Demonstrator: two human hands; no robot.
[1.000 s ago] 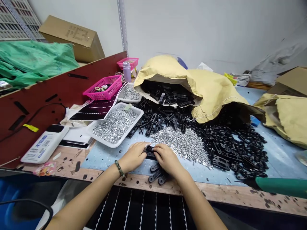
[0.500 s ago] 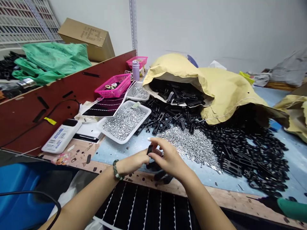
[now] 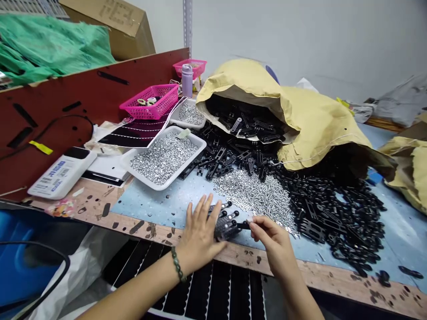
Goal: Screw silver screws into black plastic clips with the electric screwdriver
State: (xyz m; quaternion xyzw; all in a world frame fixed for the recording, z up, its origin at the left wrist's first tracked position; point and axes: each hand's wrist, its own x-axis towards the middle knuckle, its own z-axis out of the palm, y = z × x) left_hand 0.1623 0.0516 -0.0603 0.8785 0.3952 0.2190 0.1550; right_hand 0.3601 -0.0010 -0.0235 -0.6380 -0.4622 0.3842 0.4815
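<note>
In the head view, our left hand (image 3: 200,235) lies open with its fingers spread, its heel on the wooden table edge (image 3: 140,229) and its fingertips over the blue mat (image 3: 156,200). A beaded bracelet (image 3: 178,264) circles that wrist. Our right hand (image 3: 271,240) pinches a black link (image 3: 244,226) between thumb and forefinger, and the link's end meets a small stack of black links (image 3: 227,226). The hands are apart, close on either side of the stack, which sits on the mat near the edge, just beside our left hand.

Behind them, a spill of silver screws (image 3: 256,195) lies on the mat beside a large heap of black links (image 3: 333,209). More links pour from a tan sack (image 3: 320,120). To the left, a white tray (image 3: 163,158) holds silver washers, with a smaller tray (image 3: 191,114) behind it. Farther back stand a pink basket (image 3: 150,101) and a lilac bottle (image 3: 187,80), in front of a red board (image 3: 83,84).
</note>
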